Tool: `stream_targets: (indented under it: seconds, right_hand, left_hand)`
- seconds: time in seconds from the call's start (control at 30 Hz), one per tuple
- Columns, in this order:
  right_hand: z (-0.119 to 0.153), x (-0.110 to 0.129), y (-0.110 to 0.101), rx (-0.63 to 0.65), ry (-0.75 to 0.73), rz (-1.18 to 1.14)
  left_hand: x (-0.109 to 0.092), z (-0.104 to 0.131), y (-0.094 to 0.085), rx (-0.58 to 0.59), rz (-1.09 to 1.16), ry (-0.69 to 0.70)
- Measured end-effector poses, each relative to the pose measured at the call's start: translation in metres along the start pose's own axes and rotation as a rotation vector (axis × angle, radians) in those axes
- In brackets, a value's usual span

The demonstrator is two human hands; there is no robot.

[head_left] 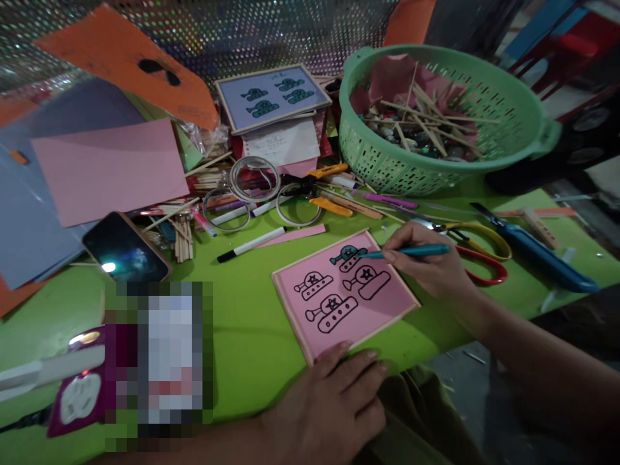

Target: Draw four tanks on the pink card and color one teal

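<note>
My right hand (426, 261) grips a teal marker (421, 250), its tip on the upper tank drawing of a pink card (290, 316). That card, edged with thin wooden strips, carries several black-outlined tanks with stars. The upper tank is coloured teal in part; the others show the pink through. My left hand (339, 387) lies with fingers stretched out at the card's near edge, fingertips touching or very close to it. Behind stands a similar framed lilac card (274, 97) whose tanks are all teal.
A green plastic basket (450, 171) with sticks stands at the back right. Scissors (484, 265) and a blue cutter (542, 252) lie right of my hand. A black-capped marker (252, 244), tape rolls (254, 179), a phone (126, 248) and a purple power strip (82, 381) lie leftward.
</note>
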State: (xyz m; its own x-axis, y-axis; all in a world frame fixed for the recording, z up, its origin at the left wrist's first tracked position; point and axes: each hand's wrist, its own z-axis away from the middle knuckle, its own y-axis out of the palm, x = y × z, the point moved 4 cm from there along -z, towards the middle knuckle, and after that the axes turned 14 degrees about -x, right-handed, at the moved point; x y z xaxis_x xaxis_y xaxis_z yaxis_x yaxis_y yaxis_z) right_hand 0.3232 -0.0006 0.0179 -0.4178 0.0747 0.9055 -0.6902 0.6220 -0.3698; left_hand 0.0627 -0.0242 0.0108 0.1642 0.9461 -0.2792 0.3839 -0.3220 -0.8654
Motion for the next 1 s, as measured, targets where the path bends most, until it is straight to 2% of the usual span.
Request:
stream_targets:
  seconds: [0.6,0.77,1.0]
  right_hand:
    - [0.0003,-0.0012,0.0005,0.013,0.0,-0.002]
    - [0.0003,0.0002,0.0003,0.021,0.002,-0.014]
    - [0.0007,-0.0005,-0.0008,0.017,0.009,-0.007]
  left_hand:
    - [-0.0006,0.0017,0.0033,0.063,-0.002,0.021]
    - [0.0005,-0.0013,-0.0014,0.005,-0.004,0.008]
    - [-0.0001,-0.0002,0.0001,-0.011,0.001,-0.002]
